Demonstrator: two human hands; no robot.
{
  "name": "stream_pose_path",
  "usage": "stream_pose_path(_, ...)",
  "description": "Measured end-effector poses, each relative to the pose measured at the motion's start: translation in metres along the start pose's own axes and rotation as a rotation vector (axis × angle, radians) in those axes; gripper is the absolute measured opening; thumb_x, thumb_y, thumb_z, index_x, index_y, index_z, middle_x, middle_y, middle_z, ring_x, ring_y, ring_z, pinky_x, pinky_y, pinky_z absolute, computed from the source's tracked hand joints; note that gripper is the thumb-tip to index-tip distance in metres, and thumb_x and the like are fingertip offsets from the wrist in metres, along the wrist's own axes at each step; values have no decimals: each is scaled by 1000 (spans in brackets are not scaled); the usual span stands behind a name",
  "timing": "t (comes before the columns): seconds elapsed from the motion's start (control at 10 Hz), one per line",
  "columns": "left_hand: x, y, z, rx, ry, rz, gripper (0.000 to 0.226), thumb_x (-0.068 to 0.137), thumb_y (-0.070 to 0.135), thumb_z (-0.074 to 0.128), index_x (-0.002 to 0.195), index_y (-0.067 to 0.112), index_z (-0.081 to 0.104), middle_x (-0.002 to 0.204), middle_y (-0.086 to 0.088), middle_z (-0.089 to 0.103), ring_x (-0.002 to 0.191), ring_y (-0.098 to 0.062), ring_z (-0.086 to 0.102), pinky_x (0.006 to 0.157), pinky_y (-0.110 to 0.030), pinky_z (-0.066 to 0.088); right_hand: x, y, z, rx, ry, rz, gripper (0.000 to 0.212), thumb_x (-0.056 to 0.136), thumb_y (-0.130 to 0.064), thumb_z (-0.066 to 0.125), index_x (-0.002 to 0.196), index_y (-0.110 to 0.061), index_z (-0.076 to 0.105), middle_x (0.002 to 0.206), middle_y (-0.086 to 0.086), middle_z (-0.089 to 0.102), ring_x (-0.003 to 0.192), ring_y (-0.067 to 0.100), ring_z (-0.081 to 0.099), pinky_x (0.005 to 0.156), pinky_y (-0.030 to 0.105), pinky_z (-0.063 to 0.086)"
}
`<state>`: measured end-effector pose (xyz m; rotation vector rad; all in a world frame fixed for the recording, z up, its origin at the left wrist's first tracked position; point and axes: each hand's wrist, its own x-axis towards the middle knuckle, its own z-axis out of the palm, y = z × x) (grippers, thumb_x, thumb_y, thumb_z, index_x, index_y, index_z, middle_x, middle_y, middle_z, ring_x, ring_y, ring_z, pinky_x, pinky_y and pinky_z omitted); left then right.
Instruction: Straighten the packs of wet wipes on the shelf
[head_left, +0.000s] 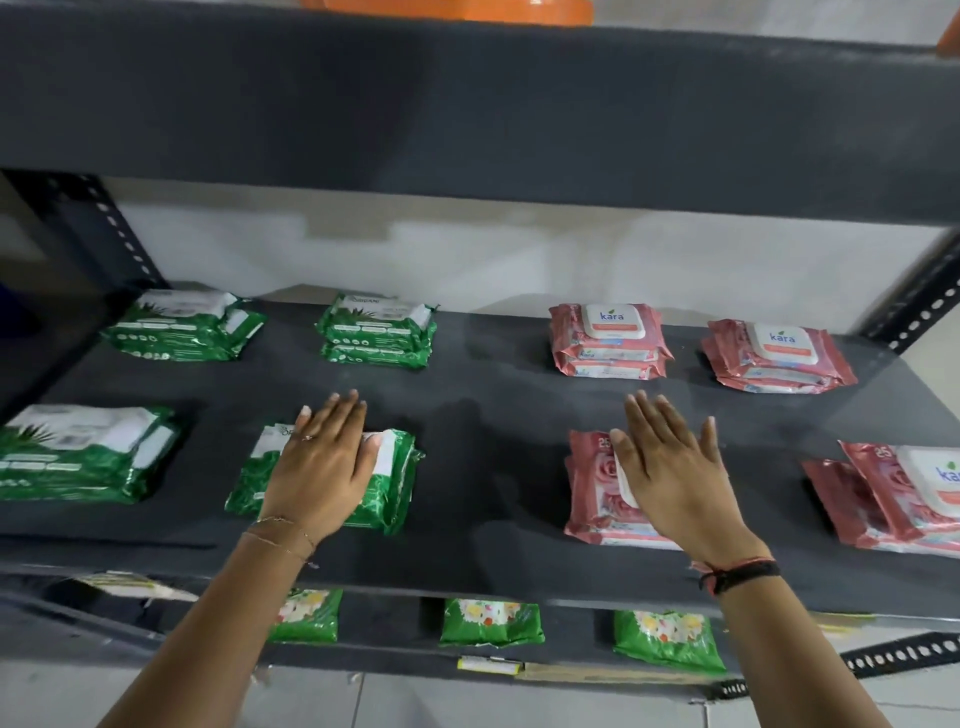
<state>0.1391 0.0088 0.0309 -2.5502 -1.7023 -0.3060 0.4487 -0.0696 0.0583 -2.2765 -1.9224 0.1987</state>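
On the dark shelf (483, 457) lie small stacks of wet wipe packs, green on the left and pink on the right. My left hand (324, 462) rests flat, fingers apart, on the front green stack (395, 483), which sits slightly askew. My right hand (670, 473) lies flat over the front pink stack (597, 488), covering its white lid. Other green stacks sit at the front left (78, 452), back left (182, 330) and back middle (376, 332). More pink stacks sit at the back (608, 340), back right (776, 356) and front right (898, 499).
The upper shelf board (467, 104) hangs close above, with orange items (519, 8) on it. Perforated metal uprights (914, 306) stand at both sides. A lower shelf holds three green flowered packs (491, 621). A white wall is behind the shelf.
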Motion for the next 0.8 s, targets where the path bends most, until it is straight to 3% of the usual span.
stream_pose_path(0.1, -1, 1, 6, -28, -9, -16, 68, 96, 39, 16, 110, -14, 56, 115, -29, 57, 102, -42, 56, 92, -54, 33, 2, 2, 5, -16, -6, 12, 74, 79, -52, -3, 141, -16, 14, 155, 1, 15, 143, 18, 7, 116, 44, -1)
stream_pose_path(0.2, -2, 5, 6, -64, 8, -56, 56, 88, 28, 27, 113, -13, 55, 119, -27, 56, 106, -39, 55, 94, -50, 34, 2, 2, 8, -31, 12, -10, 77, 76, -52, -6, 140, -18, 19, 154, 1, 20, 142, 19, 13, 116, 42, 6)
stream_pose_path(0.3, -1, 5, 4, -74, 29, -46, 54, 87, 26, 28, 113, -13, 54, 118, -27, 57, 106, -40, 55, 94, -52, 31, 3, 1, 8, -22, 6, -10, 77, 75, -52, -6, 140, -19, 18, 153, 0, 21, 142, 19, 15, 116, 42, 7)
stream_pose_path(0.4, -2, 6, 1, -75, -24, -39, 55, 87, 26, 28, 110, -16, 54, 113, -31, 58, 101, -44, 56, 90, -58, 33, 2, -1, 3, -45, -38, 13, 57, 90, -44, 6, 141, -18, 14, 155, 2, 16, 143, 20, 11, 117, 44, 5)
stream_pose_path(0.5, -1, 3, 1, -90, -46, -15, 60, 88, 32, 26, 116, -16, 49, 115, -32, 56, 106, -44, 53, 93, -56, 33, -2, -5, -5, -46, -100, 29, 50, 97, -35, 18, 142, -16, 9, 156, 3, 10, 143, 19, 5, 116, 47, 2)
stream_pose_path(0.6, 1, 2, -5, -110, -61, -20, 59, 95, 35, 24, 134, -9, 28, 138, -26, 36, 128, -35, 31, 106, -44, 14, -10, -12, -14, -19, -91, 12, 52, 96, -37, 21, 142, -14, 10, 156, 5, 10, 143, 20, 4, 116, 50, 2)
stream_pose_path(0.7, 0, 8, -15, -106, 14, 37, 57, 96, 32, 27, 134, -9, 27, 139, -27, 34, 128, -36, 31, 106, -44, 15, -19, -22, -26, 37, -23, -7, 55, 95, -39, 22, 141, -12, 11, 155, 6, 12, 143, 19, 5, 116, 50, 2)
stream_pose_path(0.8, -5, 19, -27, -112, 156, 107, 60, 91, 34, 29, 125, -14, 39, 127, -33, 45, 116, -44, 43, 98, -54, 26, -35, -30, -36, 41, 49, -29, 54, 95, -39, 22, 141, -13, 12, 155, 7, 14, 143, 19, 7, 116, 50, 3)
